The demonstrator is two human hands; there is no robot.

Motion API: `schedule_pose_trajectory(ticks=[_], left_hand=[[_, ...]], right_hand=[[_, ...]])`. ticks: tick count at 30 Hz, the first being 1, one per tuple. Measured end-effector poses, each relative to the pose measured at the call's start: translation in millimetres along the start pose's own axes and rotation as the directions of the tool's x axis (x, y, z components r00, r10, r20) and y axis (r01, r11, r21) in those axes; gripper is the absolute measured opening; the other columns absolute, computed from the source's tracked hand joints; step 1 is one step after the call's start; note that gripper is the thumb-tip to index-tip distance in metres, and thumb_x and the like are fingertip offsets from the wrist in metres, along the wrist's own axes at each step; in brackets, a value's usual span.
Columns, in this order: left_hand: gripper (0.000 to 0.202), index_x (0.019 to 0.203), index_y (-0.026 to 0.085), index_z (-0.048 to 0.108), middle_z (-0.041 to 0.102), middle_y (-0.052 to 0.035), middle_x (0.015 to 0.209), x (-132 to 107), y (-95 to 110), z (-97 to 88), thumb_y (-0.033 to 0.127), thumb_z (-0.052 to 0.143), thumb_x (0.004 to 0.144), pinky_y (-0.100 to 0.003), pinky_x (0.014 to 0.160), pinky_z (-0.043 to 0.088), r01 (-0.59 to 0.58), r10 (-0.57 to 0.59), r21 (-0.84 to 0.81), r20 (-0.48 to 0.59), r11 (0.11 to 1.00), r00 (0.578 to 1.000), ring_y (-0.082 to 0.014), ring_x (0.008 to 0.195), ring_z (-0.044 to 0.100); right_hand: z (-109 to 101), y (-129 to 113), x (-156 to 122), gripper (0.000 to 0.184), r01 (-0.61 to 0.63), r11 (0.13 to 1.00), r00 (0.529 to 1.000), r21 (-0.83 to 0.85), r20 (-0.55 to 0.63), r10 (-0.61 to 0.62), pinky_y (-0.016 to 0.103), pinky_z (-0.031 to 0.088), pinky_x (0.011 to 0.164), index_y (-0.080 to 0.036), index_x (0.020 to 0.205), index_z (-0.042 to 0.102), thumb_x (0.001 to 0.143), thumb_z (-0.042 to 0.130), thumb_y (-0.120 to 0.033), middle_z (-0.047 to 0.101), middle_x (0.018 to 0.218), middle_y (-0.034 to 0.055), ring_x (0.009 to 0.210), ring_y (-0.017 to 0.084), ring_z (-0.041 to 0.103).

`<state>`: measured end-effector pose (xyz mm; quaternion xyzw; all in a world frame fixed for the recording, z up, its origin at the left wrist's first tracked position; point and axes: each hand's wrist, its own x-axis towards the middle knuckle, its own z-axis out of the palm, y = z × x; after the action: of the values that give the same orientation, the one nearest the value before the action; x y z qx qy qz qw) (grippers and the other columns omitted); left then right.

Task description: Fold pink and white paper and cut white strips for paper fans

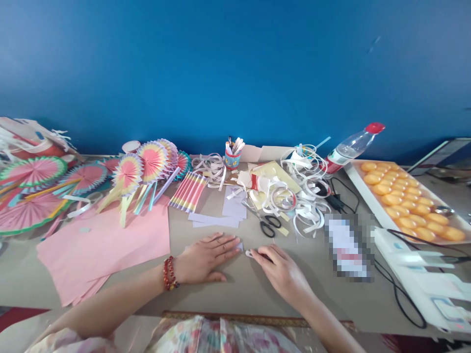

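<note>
My left hand (211,257) lies flat on the table with its fingers stretched out. It presses on a pale lavender paper strip (240,246), mostly hidden beneath the fingers. Just to the right, my right hand (281,267) is closed in a pinch around a small white object (248,253). Only its tip shows, so I cannot tell its kind. Beyond the hands lie more lavender paper pieces (215,220) and black-handled scissors (270,226). A pleated pink, yellow and purple paper (188,192) rests behind them.
Pink paper sheets (121,245) and folded paper fans (152,162) occupy the left. Tangled white strips (309,211) lie behind the scissors, near a pen cup (232,159). A bottle (349,147), an egg-filled tray (351,171), a blurred phone-like item (348,247) and a white device (415,279) stand right.
</note>
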<state>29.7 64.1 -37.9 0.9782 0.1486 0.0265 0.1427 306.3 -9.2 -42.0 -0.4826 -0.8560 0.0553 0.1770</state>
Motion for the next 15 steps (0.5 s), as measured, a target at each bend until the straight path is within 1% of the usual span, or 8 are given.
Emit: schedule_pose_trajectory(ticks=[5,9,15], left_hand=[[0.079,0.156,0.019,0.003,0.017,-0.0079,0.16,0.0,-0.2,-0.7,0.061,0.033,0.097,-0.042,0.122,0.008,0.002,-0.002,-0.009,0.01,1.0,1.0,-0.0236,0.148,0.014],[0.079,0.156,0.019,0.002,0.016,-0.0081,0.16,0.1,-0.2,-0.5,0.061,0.034,0.097,-0.042,0.122,0.009,0.011,-0.01,-0.035,0.014,0.999,1.0,-0.0238,0.148,0.015],[0.081,0.155,0.017,-0.004,0.014,-0.0093,0.161,0.4,-0.6,-1.2,0.058,0.035,0.098,-0.043,0.122,0.01,0.024,-0.022,-0.083,0.025,0.996,0.999,-0.0242,0.148,0.014]], right_hand=[[0.8,-6.5,2.9,0.03,0.007,1.0,1.0,0.008,-0.016,-0.007,0.031,0.05,0.084,-0.02,0.116,0.065,0.096,0.044,-0.012,0.065,0.093,0.0065,0.086,0.018,0.061],[-0.5,-9.1,2.8,0.031,0.007,1.0,1.0,0.014,-0.018,-0.007,0.031,0.051,0.083,-0.02,0.116,0.064,0.095,0.044,-0.01,0.065,0.093,0.0065,0.086,0.019,0.062],[5.8,-17.2,6.3,0.032,-0.007,0.999,1.0,0.032,-0.005,0.007,0.03,0.051,0.082,-0.022,0.117,0.063,0.093,0.046,-0.009,0.064,0.093,0.0061,0.087,0.019,0.061]])
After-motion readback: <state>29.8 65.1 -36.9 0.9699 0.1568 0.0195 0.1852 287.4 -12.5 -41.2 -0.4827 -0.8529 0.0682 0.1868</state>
